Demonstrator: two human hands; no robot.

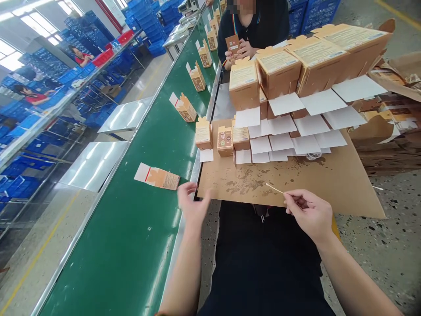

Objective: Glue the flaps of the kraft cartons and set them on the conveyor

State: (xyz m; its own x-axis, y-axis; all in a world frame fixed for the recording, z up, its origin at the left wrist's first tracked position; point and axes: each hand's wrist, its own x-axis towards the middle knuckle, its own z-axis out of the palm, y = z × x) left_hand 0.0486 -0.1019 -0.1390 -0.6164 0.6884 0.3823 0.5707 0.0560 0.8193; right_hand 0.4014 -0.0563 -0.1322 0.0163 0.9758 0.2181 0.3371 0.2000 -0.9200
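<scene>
Between the thumb and fingers of my right hand [307, 213] is a thin cotton swab [274, 188], its tip pointing left over the cardboard sheet [329, 184]. My left hand [194, 202] is slightly blurred, fingers spread and holding nothing, at the belt's edge. Close to its fingertips, a small brown carton [164, 179] with a white flap lies on the green conveyor belt [128, 245]. Dark wet-looking spots mark the cardboard sheet. Beyond them stand stacked brown cartons [279, 74] with white flaps sticking out towards me. A single carton [204, 134] stands at the sheet's left edge.
Several more cartons [184, 109] stand in a row farther up the belt. Across the sheet a co-worker [256, 30] holds a brown carton [232, 44]. Flattened cardboard [391, 114] is piled at the right. Metal side tables [94, 164] and blue crates [144, 17] lie beyond the belt.
</scene>
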